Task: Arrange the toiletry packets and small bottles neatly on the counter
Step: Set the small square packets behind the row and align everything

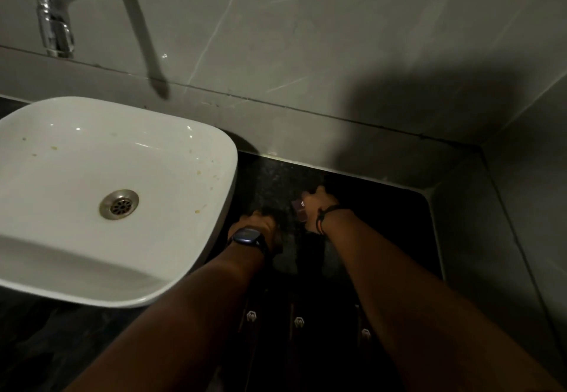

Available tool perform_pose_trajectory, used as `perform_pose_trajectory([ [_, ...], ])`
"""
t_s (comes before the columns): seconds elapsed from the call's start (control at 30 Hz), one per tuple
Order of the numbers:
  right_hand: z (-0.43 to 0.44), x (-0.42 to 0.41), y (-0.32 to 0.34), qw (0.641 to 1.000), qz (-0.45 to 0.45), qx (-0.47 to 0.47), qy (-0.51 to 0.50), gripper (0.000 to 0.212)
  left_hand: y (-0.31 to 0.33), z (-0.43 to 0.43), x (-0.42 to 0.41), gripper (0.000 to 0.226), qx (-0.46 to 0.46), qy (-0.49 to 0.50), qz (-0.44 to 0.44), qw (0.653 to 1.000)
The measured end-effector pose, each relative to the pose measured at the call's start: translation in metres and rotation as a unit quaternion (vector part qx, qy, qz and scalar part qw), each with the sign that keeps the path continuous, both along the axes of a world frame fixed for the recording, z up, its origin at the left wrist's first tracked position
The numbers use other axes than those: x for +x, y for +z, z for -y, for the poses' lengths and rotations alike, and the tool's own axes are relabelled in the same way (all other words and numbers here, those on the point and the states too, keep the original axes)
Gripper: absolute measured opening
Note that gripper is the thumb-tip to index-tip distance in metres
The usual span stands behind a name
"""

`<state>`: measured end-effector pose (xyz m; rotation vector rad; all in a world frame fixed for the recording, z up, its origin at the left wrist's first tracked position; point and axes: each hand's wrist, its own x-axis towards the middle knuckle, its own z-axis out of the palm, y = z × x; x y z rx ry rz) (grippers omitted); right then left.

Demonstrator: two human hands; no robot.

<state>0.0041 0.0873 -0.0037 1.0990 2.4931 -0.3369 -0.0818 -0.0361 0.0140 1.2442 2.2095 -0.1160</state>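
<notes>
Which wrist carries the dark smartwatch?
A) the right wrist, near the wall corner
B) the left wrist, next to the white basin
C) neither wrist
B: the dark smartwatch sits on the wrist of the left hand, beside the white square ceramic basin; the right hand wears only a thin dark cord bracelet.

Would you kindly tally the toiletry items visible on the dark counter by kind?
Dark packets with a pale logo, near edge: 3
Small brownish item at the right hand: 1
Total: 4; the dark may hide more.
</notes>
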Motion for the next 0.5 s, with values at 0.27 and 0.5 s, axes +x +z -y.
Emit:
perform_pose_trajectory([
  [0.27, 0.042, 0.045, 0.007, 0.999, 0.015, -0.020, -0.023, 0.047, -0.002, 0.008, 0.013, 0.069, -0.007, -0.022, -0.007, 1.000],
  [0.5, 0.053, 0.072, 0.014, 0.998, 0.068, -0.005, -0.013, 0.063, -0.013, 0.014, 0.013, 0.047, 0.020, -0.037, 0.003, 0.999],
])
